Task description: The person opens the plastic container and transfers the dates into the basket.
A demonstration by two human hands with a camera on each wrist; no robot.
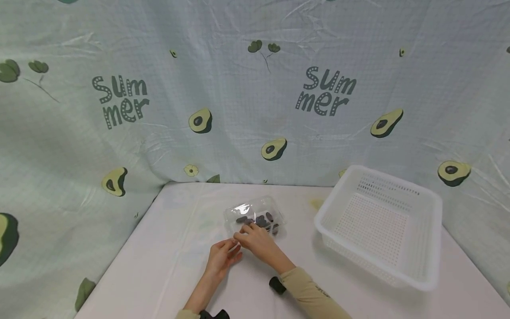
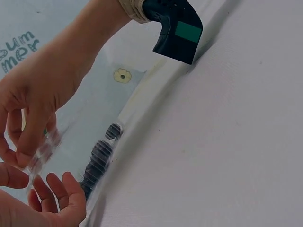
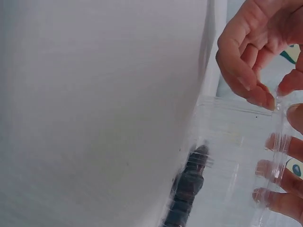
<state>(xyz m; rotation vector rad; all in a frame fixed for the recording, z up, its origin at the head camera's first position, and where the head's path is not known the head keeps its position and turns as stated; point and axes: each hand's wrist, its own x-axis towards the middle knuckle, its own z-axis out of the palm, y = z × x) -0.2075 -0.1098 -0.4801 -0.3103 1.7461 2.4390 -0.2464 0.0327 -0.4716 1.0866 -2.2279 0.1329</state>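
A clear plastic box (image 1: 255,206) lies on the table, with several dark oval pieces (image 1: 260,220) inside that look like fruit. At its near left corner my left hand (image 1: 224,258) pinches the rim between thumb and finger, its other fingers loosely bent. My right hand (image 1: 258,243) meets it there from the right and grips the same edge. Through the see-through plastic, right-hand fingers (image 3: 279,177) show in the right wrist view. Both hands' fingertips almost touch in the left wrist view, beside the dark pieces (image 2: 98,158). Whether the lid is fastened cannot be made out.
To the right stands a large white plastic basket (image 1: 382,230) with perforated sides. A white cover lies over the table (image 1: 191,212). Behind it and at the sides hangs a pale cloth (image 1: 235,88) printed with avocados and lettering. Dark wrist cameras (image 2: 175,30) sit on the forearms.
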